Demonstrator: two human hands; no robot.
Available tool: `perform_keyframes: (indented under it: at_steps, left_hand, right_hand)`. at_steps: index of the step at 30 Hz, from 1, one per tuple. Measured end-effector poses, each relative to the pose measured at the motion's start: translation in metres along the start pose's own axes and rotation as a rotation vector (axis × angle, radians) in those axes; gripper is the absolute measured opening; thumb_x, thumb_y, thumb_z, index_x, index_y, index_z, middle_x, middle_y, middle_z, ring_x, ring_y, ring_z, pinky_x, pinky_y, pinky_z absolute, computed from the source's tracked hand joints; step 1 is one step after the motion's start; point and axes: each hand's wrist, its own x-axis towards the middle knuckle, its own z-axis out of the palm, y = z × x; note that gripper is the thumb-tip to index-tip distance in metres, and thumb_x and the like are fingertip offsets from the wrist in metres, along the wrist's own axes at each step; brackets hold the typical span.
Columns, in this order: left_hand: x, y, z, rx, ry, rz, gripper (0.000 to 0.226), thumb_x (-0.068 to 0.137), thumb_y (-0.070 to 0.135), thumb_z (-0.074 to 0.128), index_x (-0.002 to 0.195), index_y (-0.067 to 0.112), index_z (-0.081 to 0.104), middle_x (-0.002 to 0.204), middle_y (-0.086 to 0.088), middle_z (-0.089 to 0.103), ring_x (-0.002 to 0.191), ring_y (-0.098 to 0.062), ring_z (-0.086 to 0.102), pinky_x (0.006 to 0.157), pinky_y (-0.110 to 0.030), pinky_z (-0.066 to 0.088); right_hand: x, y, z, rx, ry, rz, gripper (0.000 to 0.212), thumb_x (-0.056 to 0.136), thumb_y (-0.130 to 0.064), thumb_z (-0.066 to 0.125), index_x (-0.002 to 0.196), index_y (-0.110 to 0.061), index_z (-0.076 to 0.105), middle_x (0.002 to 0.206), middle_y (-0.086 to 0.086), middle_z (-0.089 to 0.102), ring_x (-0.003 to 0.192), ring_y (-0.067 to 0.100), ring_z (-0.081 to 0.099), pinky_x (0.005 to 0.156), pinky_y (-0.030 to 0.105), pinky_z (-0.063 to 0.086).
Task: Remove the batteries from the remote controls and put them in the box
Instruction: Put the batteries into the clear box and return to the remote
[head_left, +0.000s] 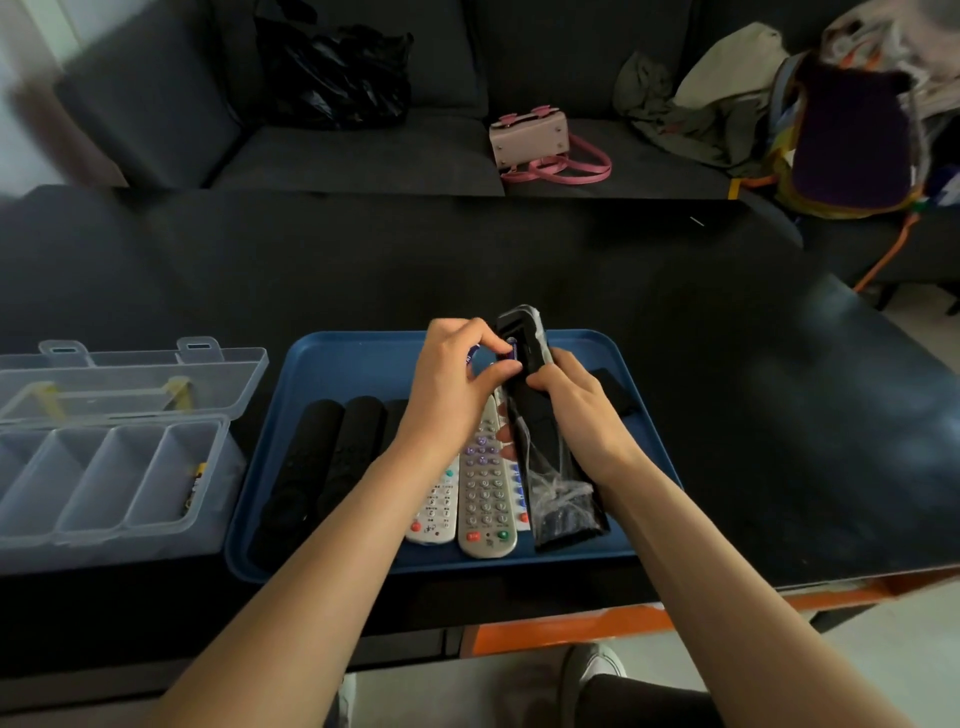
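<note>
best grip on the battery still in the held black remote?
Pinch the battery at its exposed upper end, coming from the open compartment side facing the camera, as the left hand does. It lies lengthwise in the black remote, which the right hand grips mid-body.

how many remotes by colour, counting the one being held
black remotes lying in the tray: 2
black remote held: 1
light grey remotes: 2
total: 5; another partly hidden one may lie beside them
</note>
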Motion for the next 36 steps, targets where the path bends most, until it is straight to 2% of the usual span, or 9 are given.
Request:
perform_keyframes:
  at_steps: [2, 4, 6, 9, 16, 21, 26, 31, 36]
  left_hand:
    - [0.003, 0.002, -0.004, -0.055, -0.059, -0.128, 0.027, 0.08, 0.027, 0.069, 0.104, 0.022, 0.057, 0.118, -0.006, 0.05, 0.075, -0.006, 0.044, 0.065, -0.014, 0.035]
    - [0.006, 0.003, -0.009, -0.125, -0.128, -0.245, 0.049, 0.082, 0.031, 0.067, 0.126, 0.024, 0.048, 0.127, -0.002, 0.047, 0.093, -0.01, 0.05, 0.08, -0.019, 0.037]
    - [0.006, 0.004, -0.011, -0.184, -0.179, -0.309, 0.061, 0.083, 0.033, 0.065, 0.138, 0.022, 0.039, 0.132, 0.004, 0.047, 0.118, -0.011, 0.046, 0.093, -0.024, 0.033]
    - [0.006, 0.005, -0.014, -0.257, -0.215, -0.367, 0.059, 0.083, 0.032, 0.066, 0.136, 0.02, 0.044, 0.128, 0.007, 0.054, 0.119, -0.01, 0.049, 0.102, -0.032, 0.037]
    - [0.007, 0.004, -0.02, -0.745, -0.175, -0.645, 0.032, 0.08, 0.006, 0.068, 0.111, 0.01, 0.062, 0.095, -0.003, 0.071, 0.084, -0.017, 0.069, 0.073, -0.032, 0.055]
    - [0.006, 0.004, -0.019, -0.741, -0.148, -0.648, 0.035, 0.078, 0.007, 0.069, 0.112, 0.009, 0.061, 0.097, -0.004, 0.07, 0.089, -0.019, 0.068, 0.079, -0.037, 0.054]
    - [0.006, 0.002, -0.015, -0.615, -0.096, -0.564, 0.048, 0.084, 0.028, 0.065, 0.127, 0.013, 0.052, 0.114, 0.002, 0.061, 0.108, -0.013, 0.056, 0.097, -0.036, 0.043]
    - [0.007, 0.004, -0.014, -0.499, -0.003, -0.399, 0.035, 0.098, 0.009, 0.037, 0.131, 0.011, 0.048, 0.098, 0.005, 0.06, 0.074, -0.003, 0.054, 0.067, -0.012, 0.047]
    - [0.005, 0.012, -0.017, -0.692, 0.087, -0.274, 0.014, 0.088, 0.003, 0.058, 0.101, 0.006, 0.06, 0.096, -0.01, 0.068, 0.088, -0.013, 0.07, 0.076, -0.02, 0.055]
  right_hand:
    - [0.001, 0.002, 0.002, -0.009, 0.012, 0.001, 0.013, 0.093, -0.017, 0.044, 0.1, -0.017, 0.055, 0.09, 0.013, 0.063, 0.076, 0.024, 0.061, 0.072, 0.045, 0.053]
    - [0.0, 0.002, 0.003, -0.012, 0.006, -0.006, 0.015, 0.092, -0.018, 0.044, 0.103, -0.016, 0.055, 0.092, 0.016, 0.063, 0.079, 0.029, 0.061, 0.08, 0.054, 0.052]
    - [0.0, 0.002, 0.004, -0.01, -0.006, -0.026, 0.016, 0.092, -0.018, 0.044, 0.102, -0.019, 0.057, 0.091, 0.015, 0.064, 0.079, 0.029, 0.062, 0.081, 0.055, 0.051]
    - [0.001, 0.004, 0.005, -0.002, -0.012, -0.042, 0.018, 0.093, -0.017, 0.043, 0.1, -0.023, 0.058, 0.09, 0.013, 0.065, 0.078, 0.028, 0.063, 0.081, 0.053, 0.052]
    - [-0.004, 0.003, 0.011, -0.093, -0.035, -0.107, 0.019, 0.094, -0.018, 0.044, 0.107, -0.026, 0.057, 0.099, 0.01, 0.066, 0.085, 0.022, 0.066, 0.071, 0.037, 0.056]
    - [-0.006, 0.0, 0.01, -0.057, -0.064, -0.094, 0.02, 0.096, -0.013, 0.042, 0.108, -0.023, 0.055, 0.093, 0.01, 0.064, 0.072, 0.017, 0.064, 0.056, 0.025, 0.053]
    - [-0.003, -0.004, 0.011, 0.017, -0.028, -0.075, 0.018, 0.093, -0.012, 0.043, 0.107, -0.015, 0.055, 0.093, 0.021, 0.063, 0.074, 0.029, 0.062, 0.075, 0.052, 0.054]
    - [-0.001, -0.004, 0.007, 0.038, 0.009, -0.017, 0.02, 0.093, -0.017, 0.045, 0.109, -0.018, 0.056, 0.105, 0.026, 0.065, 0.081, 0.031, 0.064, 0.084, 0.058, 0.051]
    - [-0.001, -0.005, 0.003, 0.029, -0.002, -0.007, 0.02, 0.094, -0.016, 0.044, 0.11, -0.016, 0.055, 0.106, 0.026, 0.065, 0.081, 0.03, 0.064, 0.083, 0.053, 0.052]
